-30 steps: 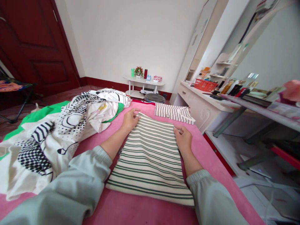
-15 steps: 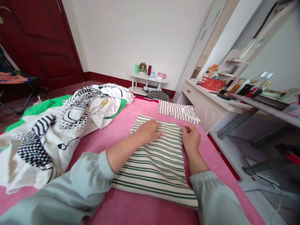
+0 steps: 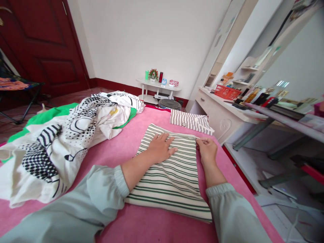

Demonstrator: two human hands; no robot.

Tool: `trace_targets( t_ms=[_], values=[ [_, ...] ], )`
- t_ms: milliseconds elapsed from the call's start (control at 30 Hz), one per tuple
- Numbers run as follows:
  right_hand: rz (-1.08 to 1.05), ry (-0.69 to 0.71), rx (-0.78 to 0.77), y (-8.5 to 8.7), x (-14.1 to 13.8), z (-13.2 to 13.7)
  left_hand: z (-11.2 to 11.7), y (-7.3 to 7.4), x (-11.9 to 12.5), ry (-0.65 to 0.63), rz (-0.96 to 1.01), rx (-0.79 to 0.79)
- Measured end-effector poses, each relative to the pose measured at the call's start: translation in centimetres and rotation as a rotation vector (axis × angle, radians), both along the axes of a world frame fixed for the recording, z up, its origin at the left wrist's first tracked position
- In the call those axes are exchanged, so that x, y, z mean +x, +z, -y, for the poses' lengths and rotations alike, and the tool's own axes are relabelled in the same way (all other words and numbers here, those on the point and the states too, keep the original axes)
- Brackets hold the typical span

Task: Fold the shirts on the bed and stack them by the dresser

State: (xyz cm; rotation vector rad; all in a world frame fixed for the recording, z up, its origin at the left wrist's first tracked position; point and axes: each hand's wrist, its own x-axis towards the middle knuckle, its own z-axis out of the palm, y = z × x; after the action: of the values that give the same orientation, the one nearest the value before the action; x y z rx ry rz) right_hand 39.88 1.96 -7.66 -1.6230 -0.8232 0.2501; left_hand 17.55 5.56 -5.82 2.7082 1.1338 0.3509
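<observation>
A cream garment with dark green stripes (image 3: 167, 182) lies folded into a rough rectangle on the pink bed cover (image 3: 111, 158). My left hand (image 3: 160, 148) rests flat on its upper left part, fingers spread. At the upper right corner, my right hand (image 3: 208, 147) pinches the garment's edge between thumb and fingers. Soft wrinkles cross the middle of the cloth. Just beyond it lies a second folded striped garment (image 3: 191, 120), touched by neither hand.
To the left is a crumpled heap of white, black-patterned and green cloth (image 3: 81, 128). A dressing table (image 3: 215, 104) holding a red basket (image 3: 227, 91) and bottles stands at the right. A small white table (image 3: 159, 84) is by the far wall.
My left hand's fingers have spread and lie flatter on the garment. My right hand stays at the upper right corner, pinching the edge. The view has shifted slightly.
</observation>
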Motion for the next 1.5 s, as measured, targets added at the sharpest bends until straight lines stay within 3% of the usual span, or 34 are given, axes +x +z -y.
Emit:
trace_targets(
  t_ms=[67,133,333,400,533,633,800,1033,1167,1267,1367,1500],
  values=[
    [-0.050,-0.023,0.088,0.0,-0.3,0.1,0.0,-0.2,0.0,-0.005,0.004,-0.005],
    [0.041,-0.014,0.129,0.3,-1.0,0.4,-0.1,-0.2,0.0,-0.003,0.011,-0.009],
    [0.633,0.081,0.117,1.9,-3.7,1.4,-0.2,-0.3,0.1,-0.002,0.018,-0.010],
    [0.759,0.230,0.024,1.7,-4.2,1.5,-0.3,-0.4,0.1,-0.001,0.021,-0.002],
    [0.836,0.523,-0.377,0.6,-4.4,1.5,-0.2,-0.6,-0.2,-0.012,0.025,0.019],
    [0.855,0.525,-0.542,0.1,-4.3,1.7,0.3,-0.8,-1.1,-0.029,0.012,0.008],
    [0.838,0.531,-0.614,0.3,-4.7,3.8,2.6,-1.0,-4.4,-0.049,0.023,-0.001],
    [0.625,0.624,-0.545,1.6,-5.6,9.8,7.1,-0.4,-8.7,-0.090,0.039,-0.068],
    [0.367,0.703,-0.379,2.5,-6.0,14.4,9.6,0.0,-12.1,-0.201,0.173,-0.087],
    [0.291,0.696,-0.227,2.6,-6.1,17.7,11.1,0.4,-14.8,-0.306,0.310,-0.111],
    [0.454,0.684,-0.094,2.6,-6.5,20.2,12.1,0.8,-16.5,-0.343,0.386,-0.038],
    [0.811,0.646,-0.016,2.4,-7.9,21.3,12.5,1.1,-16.8,-0.333,0.338,0.105]
  ],
)
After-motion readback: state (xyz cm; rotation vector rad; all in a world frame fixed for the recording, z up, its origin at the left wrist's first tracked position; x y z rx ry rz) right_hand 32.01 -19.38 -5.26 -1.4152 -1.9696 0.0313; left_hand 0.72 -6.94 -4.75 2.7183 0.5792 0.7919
